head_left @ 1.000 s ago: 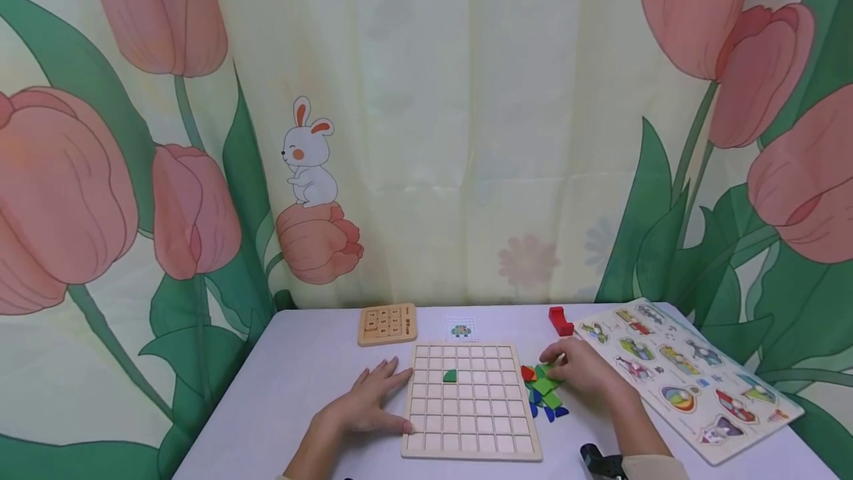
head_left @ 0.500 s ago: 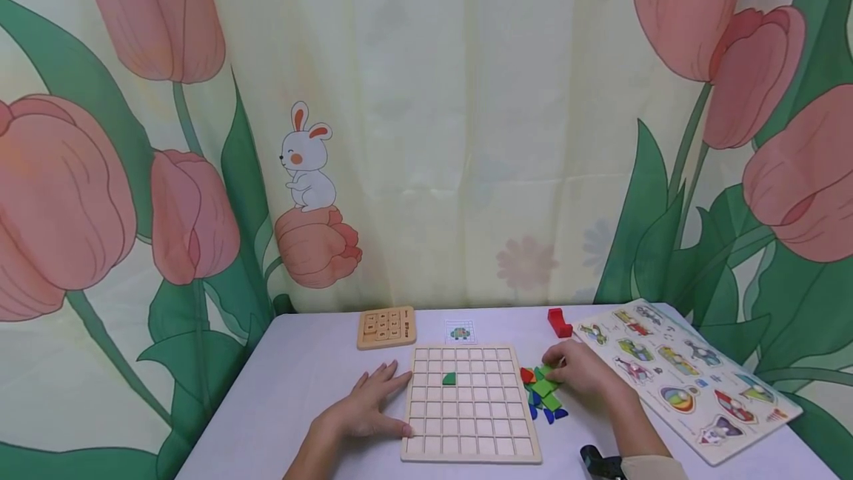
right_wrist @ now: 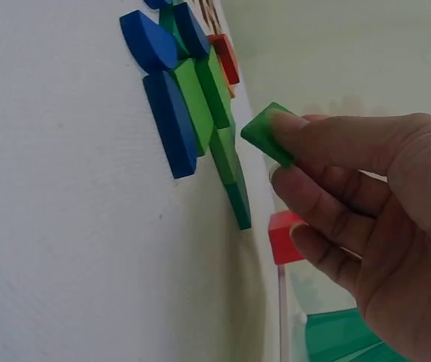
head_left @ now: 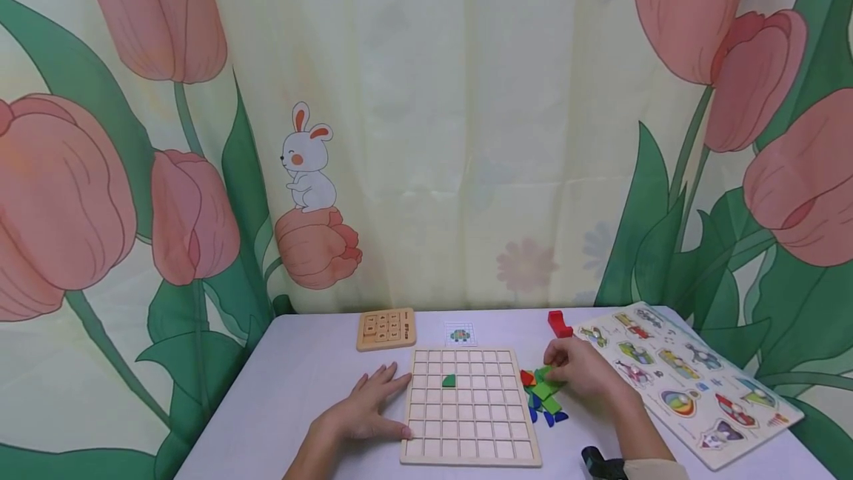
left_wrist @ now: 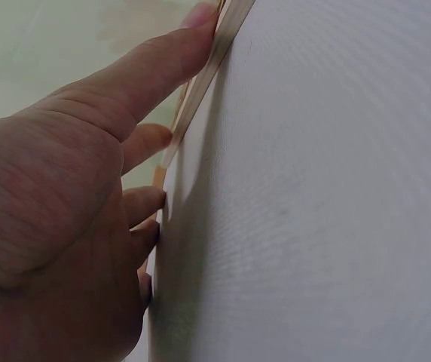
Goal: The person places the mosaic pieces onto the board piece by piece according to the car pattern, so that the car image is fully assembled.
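Observation:
My left hand point(head_left: 365, 412) lies with fingers spread at the left side of a wooden grid board point(head_left: 470, 459), its thumb touching the frame. In the left wrist view the thumb point(left_wrist: 155, 72) rests on the board's edge. A single green piece point(head_left: 449, 381) with one rounded corner sits in an upper cell. My right hand point(head_left: 581, 369) is over a pile of coloured blocks to the right of the board. Between thumb and fingers it pinches a green block point(right_wrist: 268, 136), held apart from the pile. Green blocks point(right_wrist: 193, 105) and blue curved blocks point(right_wrist: 170, 124) lie below.
Behind the board are a wooden number tile puzzle point(head_left: 386, 329) and a small pattern card point(head_left: 460, 334). A red block point(head_left: 560, 324) stands past the right hand. A picture puzzle board point(head_left: 693, 384) lies at the right. A black object point(head_left: 603, 463) is by the right wrist.
Little differs. My right hand stays over the pile and has shifted very slightly to the right. My left hand keeps its place at the board, and the head view has tilted slightly.

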Tool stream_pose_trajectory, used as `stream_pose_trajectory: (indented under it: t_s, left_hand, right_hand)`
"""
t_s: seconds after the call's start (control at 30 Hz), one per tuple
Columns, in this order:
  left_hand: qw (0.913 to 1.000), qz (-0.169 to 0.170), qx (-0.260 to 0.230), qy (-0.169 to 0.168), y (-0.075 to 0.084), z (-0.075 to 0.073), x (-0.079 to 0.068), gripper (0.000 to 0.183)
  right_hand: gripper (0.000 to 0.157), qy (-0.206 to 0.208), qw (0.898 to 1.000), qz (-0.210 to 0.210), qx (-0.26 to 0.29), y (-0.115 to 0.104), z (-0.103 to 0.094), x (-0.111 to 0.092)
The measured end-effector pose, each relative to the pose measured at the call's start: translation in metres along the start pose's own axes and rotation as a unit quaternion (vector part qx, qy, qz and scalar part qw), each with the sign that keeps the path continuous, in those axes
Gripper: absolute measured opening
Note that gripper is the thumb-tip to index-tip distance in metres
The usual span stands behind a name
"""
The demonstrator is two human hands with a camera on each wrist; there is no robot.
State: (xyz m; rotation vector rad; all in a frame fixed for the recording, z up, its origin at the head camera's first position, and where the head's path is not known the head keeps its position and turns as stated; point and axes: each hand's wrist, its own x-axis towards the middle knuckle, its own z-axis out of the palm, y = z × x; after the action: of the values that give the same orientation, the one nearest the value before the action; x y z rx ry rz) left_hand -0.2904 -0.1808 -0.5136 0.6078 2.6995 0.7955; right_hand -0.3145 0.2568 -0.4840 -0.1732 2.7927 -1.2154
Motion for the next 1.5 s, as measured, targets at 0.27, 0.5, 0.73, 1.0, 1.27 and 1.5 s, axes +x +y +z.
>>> stream_pose_trajectory:
  t_s: [0.27,0.5,0.73,1.0,1.27,1.5]
  left_hand:
    - [1.0,0.006,-0.001,0.001,-0.001,0.0,0.0,0.099]
    - [0.9999,0.011,-0.003,0.003,-0.001,0.001,-0.002,0.1]
    - [0.9999,0.011,-0.001,0.004,-0.001,0.001,-0.003,0.1]
    - [0.9999,0.012,-0.004,0.003,-0.002,0.0,-0.002,0.101]
    - [0.9997,0.023,0.004,0.008,-0.002,-0.002,-0.002,0.1]
    - [0.9993,0.035,0.0,0.007,-0.002,-0.002,-0.004,0.1]
  right_hand:
    - [0.024,0.015,0.995,-0.077,0.067,-0.008,-0.005,0.002]
    - [0.034,0.022,0.991,-0.092,0.099,-0.016,0.001,0.003]
    - [0.034,0.034,0.989,-0.089,0.114,-0.023,0.008,0.005]
    - [0.031,0.064,0.987,-0.101,0.103,-0.035,0.023,0.007]
    - [0.028,0.069,0.984,-0.121,0.106,-0.047,0.042,0.013]
    - [0.028,0.065,0.984,-0.136,0.096,-0.059,0.06,0.015]
